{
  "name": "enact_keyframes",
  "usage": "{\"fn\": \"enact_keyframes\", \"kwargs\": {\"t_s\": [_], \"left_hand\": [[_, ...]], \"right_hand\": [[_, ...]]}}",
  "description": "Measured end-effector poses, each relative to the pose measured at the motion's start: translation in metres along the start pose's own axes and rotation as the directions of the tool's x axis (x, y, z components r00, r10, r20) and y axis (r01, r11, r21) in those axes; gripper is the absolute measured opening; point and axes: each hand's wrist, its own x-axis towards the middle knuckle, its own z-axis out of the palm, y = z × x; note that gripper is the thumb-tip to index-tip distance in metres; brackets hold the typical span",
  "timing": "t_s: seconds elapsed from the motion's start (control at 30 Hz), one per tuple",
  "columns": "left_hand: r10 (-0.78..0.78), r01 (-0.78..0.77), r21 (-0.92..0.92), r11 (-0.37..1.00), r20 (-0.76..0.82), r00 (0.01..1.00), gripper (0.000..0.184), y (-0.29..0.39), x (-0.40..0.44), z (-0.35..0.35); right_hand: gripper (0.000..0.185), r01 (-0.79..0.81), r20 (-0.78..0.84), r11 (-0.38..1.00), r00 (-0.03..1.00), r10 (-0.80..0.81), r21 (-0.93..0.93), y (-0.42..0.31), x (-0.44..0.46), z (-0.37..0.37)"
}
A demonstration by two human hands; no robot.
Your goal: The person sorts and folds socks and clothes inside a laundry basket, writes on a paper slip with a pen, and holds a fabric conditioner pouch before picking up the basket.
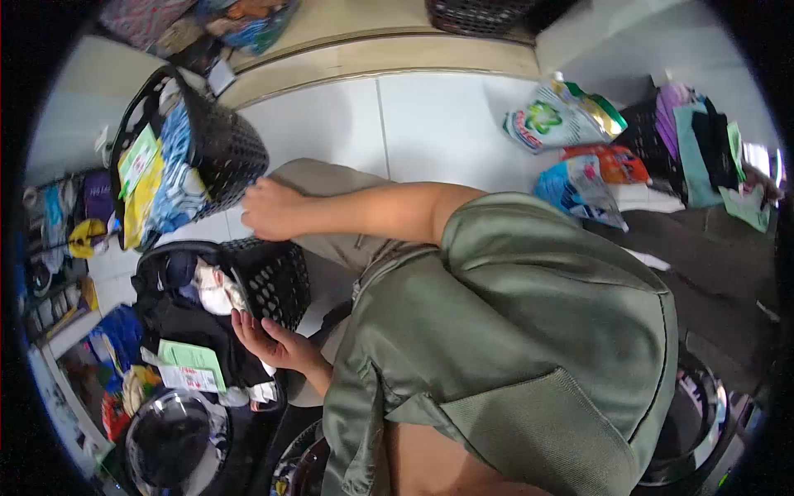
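Observation:
My right hand is curled closed above my knee, next to the black perforated laundry basket at the upper left. Whatever its fingers may hold is hidden. That basket holds blue-and-white patterned cloth, yellow cloth and a green-white tag. My left hand is open, its fingers stretched out at the rim of the second black basket. Inside that one are black clothes, white cloth and a tag in green and white. I cannot tell whether the left fingers touch the cloth.
Detergent pouches lie on the white tiled floor at upper right, by a basket of folded cloths. Round glass washer doors are at lower left and lower right. A raised step runs along the back.

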Motion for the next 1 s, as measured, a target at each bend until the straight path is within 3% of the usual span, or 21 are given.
{"fn": "enact_keyframes", "kwargs": {"t_s": [0.07,0.1,0.17,0.33,0.47,0.5,0.57,0.63,0.67,0.73,0.77,0.83,0.93,1.0], "left_hand": [[0.032,-0.031,-0.017,0.999,0.065,0.997,0.028,0.008,0.007,0.012],[0.046,-0.044,-0.031,0.999,0.068,0.997,0.028,0.01,0.012,0.013],[0.161,-0.158,-0.028,0.987,0.146,0.976,0.03,0.017,0.022,0.025],[0.166,-0.152,-0.089,0.984,0.172,0.971,0.028,0.017,0.03,0.045],[0.168,-0.146,-0.129,0.981,0.181,0.969,0.027,0.019,0.033,0.047],[0.15,-0.129,-0.154,0.98,0.131,0.98,0.028,0.019,0.033,0.046],[0.123,-0.127,0.02,0.992,0.158,0.98,0.03,0.025,0.037,0.025],[0.134,-0.145,0.107,0.984,0.103,0.986,0.031,0.027,0.038,-0.004],[0.142,-0.137,0.117,0.984,-0.039,0.989,0.032,0.017,0.032,-0.011],[0.0,-0.004,-0.023,1.0,-0.18,0.984,0.038,0.01,0.031,-0.025],[-0.005,0.008,0.018,1.0,-0.171,0.985,0.035,0.013,0.035,-0.032],[0.011,-0.024,-0.052,0.998,-0.236,0.972,0.031,0.004,0.034,-0.032],[-0.029,-0.009,-0.171,0.985,-0.221,0.975,0.027,0.005,0.04,-0.019],[0.028,-0.076,-0.263,0.962,-0.181,0.983,0.028,0.011,0.042,-0.002]], "right_hand": [[0.016,0.071,-0.181,0.996,0.98,-0.08,-0.053,0.0,-0.004,0.008],[0.016,0.063,-0.19,0.996,0.979,-0.075,-0.068,-0.003,-0.003,0.007],[0.016,0.08,-0.167,0.994,0.982,-0.091,-0.07,0.003,-0.005,0.002],[0.016,0.051,-0.175,0.995,0.982,-0.067,-0.091,0.015,-0.003,-0.003],[0.016,0.029,-0.104,1.0,0.994,-0.029,0.002,0.019,-0.004,-0.003],[0.016,0.023,-0.079,0.999,0.997,-0.021,0.025,0.018,-0.001,-0.005],[0.017,0.04,-0.032,0.995,0.999,-0.037,0.091,0.023,0.005,-0.01],[0.018,-0.036,0.099,0.998,0.995,0.032,0.042,0.014,0.013,-0.015],[0.018,-0.003,0.104,1.0,0.995,0.0,0.03,0.016,0.016,-0.018],[0.02,-0.016,0.041,0.996,0.999,0.02,-0.092,0.01,0.01,-0.012],[0.021,-0.003,0.014,0.999,1.0,0.004,-0.049,0.007,0.006,-0.024],[0.022,0.016,-0.18,0.996,0.984,0.0,0.089,0.009,-0.003,-0.026],[0.022,-0.017,-0.22,0.999,0.975,0.026,0.043,0.011,-0.011,-0.041],[0.022,-0.063,-0.209,0.995,0.975,0.077,0.072,0.013,-0.013,-0.047]]}}
